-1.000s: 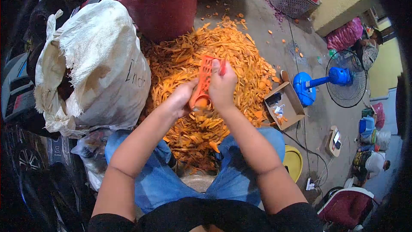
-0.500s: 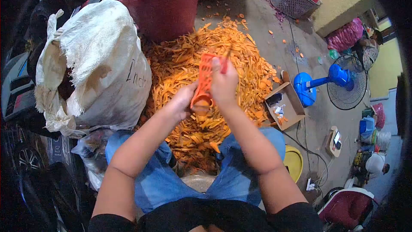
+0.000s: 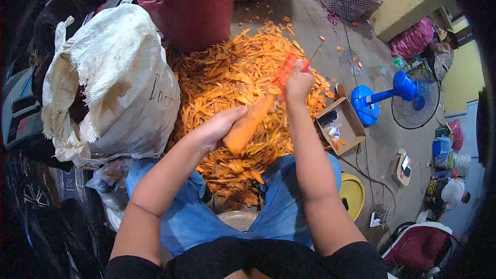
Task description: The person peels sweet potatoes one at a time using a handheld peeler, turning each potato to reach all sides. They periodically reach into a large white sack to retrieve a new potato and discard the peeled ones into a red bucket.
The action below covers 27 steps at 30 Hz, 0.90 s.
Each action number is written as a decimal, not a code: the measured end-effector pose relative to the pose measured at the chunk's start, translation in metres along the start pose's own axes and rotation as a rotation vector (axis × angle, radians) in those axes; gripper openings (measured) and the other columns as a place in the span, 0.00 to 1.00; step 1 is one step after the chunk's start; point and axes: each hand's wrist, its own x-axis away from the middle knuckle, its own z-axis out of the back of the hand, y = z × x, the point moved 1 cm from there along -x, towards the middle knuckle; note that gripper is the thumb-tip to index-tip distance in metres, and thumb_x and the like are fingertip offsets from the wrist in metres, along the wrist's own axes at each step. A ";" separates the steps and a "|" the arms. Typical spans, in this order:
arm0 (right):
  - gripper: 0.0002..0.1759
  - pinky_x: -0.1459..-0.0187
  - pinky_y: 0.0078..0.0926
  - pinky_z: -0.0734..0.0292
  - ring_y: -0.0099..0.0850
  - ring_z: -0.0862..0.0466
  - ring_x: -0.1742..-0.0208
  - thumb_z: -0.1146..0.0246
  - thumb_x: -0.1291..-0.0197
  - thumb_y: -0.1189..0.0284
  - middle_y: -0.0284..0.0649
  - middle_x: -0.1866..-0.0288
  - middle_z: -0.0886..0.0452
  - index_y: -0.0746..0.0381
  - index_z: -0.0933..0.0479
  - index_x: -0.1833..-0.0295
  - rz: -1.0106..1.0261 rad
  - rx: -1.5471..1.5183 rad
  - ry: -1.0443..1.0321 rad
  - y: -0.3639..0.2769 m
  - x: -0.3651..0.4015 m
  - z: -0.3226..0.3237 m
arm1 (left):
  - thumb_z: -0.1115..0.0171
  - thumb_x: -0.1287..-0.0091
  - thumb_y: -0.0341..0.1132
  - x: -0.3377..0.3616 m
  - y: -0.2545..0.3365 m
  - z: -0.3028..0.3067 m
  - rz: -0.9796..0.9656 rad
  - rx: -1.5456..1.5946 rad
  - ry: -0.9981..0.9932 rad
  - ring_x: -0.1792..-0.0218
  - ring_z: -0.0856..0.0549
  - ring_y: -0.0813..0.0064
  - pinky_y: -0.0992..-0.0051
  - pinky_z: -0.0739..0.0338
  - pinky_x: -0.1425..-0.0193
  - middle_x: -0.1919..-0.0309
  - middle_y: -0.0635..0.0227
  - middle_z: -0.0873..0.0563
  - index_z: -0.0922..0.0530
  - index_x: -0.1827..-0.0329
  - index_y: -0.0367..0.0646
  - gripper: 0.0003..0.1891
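Note:
A thick orange carrot (image 3: 249, 126) is in my left hand (image 3: 223, 125), its fingers closed round the side, tilted up to the right. My right hand (image 3: 299, 83) grips a red-orange peeler (image 3: 284, 72), blurred by motion, just beyond the carrot's upper end. A knife with a red handle (image 3: 306, 66) also sticks out of my right hand, its thin blade pointing up and right. Beneath both hands spreads a large heap of orange peelings (image 3: 222, 80).
A white sack (image 3: 124, 77) stands at the left, a red tub (image 3: 191, 15) behind the heap. To the right are a cardboard box (image 3: 352, 126), a blue fan (image 3: 380, 95), cables and a yellow lid (image 3: 352, 196). Co-workers (image 3: 452, 194) are at the far right.
My right hand has moved right and away from me with the peeler and knife. My left hand has come slightly nearer, and the carrot now shows clear of the peeler.

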 end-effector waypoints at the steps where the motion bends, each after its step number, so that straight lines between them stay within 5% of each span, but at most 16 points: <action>1: 0.16 0.77 0.26 0.38 0.27 0.34 0.84 0.48 0.46 0.66 0.36 0.86 0.32 0.68 0.32 0.77 -0.003 -0.002 0.001 0.007 -0.008 0.004 | 0.63 0.36 0.42 0.006 0.001 -0.005 0.003 -0.003 0.002 0.67 0.22 0.77 0.78 0.26 0.63 0.63 0.65 0.23 0.35 0.49 0.40 0.18; 3: 0.16 0.77 0.27 0.38 0.28 0.33 0.82 0.48 0.46 0.66 0.38 0.85 0.30 0.68 0.32 0.77 -0.411 -0.062 0.049 0.018 -0.023 0.016 | 0.61 0.37 0.44 0.023 0.007 -0.017 -0.027 -0.007 0.124 0.65 0.22 0.76 0.76 0.27 0.61 0.62 0.65 0.23 0.33 0.51 0.40 0.19; 8: 0.15 0.75 0.26 0.36 0.25 0.31 0.80 0.47 0.47 0.65 0.37 0.82 0.29 0.67 0.31 0.75 -0.309 -0.085 -0.018 0.013 -0.008 -0.002 | 0.59 0.39 0.46 0.010 0.009 0.004 0.086 0.201 0.200 0.67 0.21 0.73 0.74 0.27 0.61 0.63 0.64 0.22 0.32 0.54 0.40 0.19; 13: 0.12 0.75 0.22 0.36 0.21 0.33 0.79 0.47 0.46 0.66 0.33 0.80 0.30 0.64 0.31 0.74 -0.400 -0.807 -0.268 -0.049 0.055 -0.016 | 0.62 0.37 0.45 -0.004 0.007 0.019 0.037 0.241 0.240 0.72 0.21 0.69 0.71 0.24 0.67 0.67 0.62 0.22 0.32 0.55 0.41 0.18; 16: 0.13 0.75 0.21 0.37 0.20 0.35 0.79 0.48 0.45 0.66 0.31 0.81 0.31 0.65 0.32 0.74 -0.350 -0.447 -0.435 -0.053 0.075 -0.011 | 0.63 0.37 0.44 -0.005 0.008 0.013 0.010 0.286 0.271 0.72 0.21 0.72 0.73 0.24 0.68 0.68 0.63 0.21 0.32 0.55 0.42 0.17; 20: 0.15 0.77 0.24 0.38 0.23 0.37 0.81 0.50 0.44 0.65 0.36 0.85 0.34 0.66 0.33 0.75 0.070 -0.217 -0.426 -0.065 0.089 -0.004 | 0.62 0.37 0.42 -0.008 0.005 0.002 -0.115 0.364 0.283 0.73 0.21 0.77 0.76 0.25 0.70 0.69 0.65 0.21 0.32 0.55 0.42 0.16; 22: 0.15 0.76 0.26 0.38 0.26 0.35 0.81 0.50 0.44 0.65 0.40 0.85 0.34 0.66 0.32 0.74 0.085 -0.203 -0.382 -0.046 0.073 -0.011 | 0.62 0.37 0.43 -0.001 0.003 -0.002 -0.072 0.203 0.251 0.73 0.21 0.77 0.76 0.25 0.70 0.69 0.65 0.22 0.31 0.56 0.42 0.16; 24: 0.16 0.76 0.27 0.37 0.28 0.33 0.81 0.51 0.44 0.65 0.41 0.85 0.33 0.67 0.33 0.75 0.026 0.055 -0.108 -0.033 0.037 -0.007 | 0.61 0.37 0.43 0.004 0.001 -0.006 -0.031 0.042 0.219 0.73 0.21 0.76 0.77 0.26 0.70 0.70 0.65 0.22 0.31 0.56 0.42 0.16; 27: 0.15 0.78 0.25 0.39 0.24 0.36 0.81 0.50 0.44 0.66 0.34 0.84 0.33 0.67 0.32 0.76 0.163 -0.034 0.102 0.002 -0.002 0.002 | 0.60 0.38 0.45 0.006 -0.002 -0.008 0.024 0.075 0.037 0.74 0.22 0.73 0.76 0.26 0.71 0.71 0.64 0.22 0.31 0.57 0.40 0.18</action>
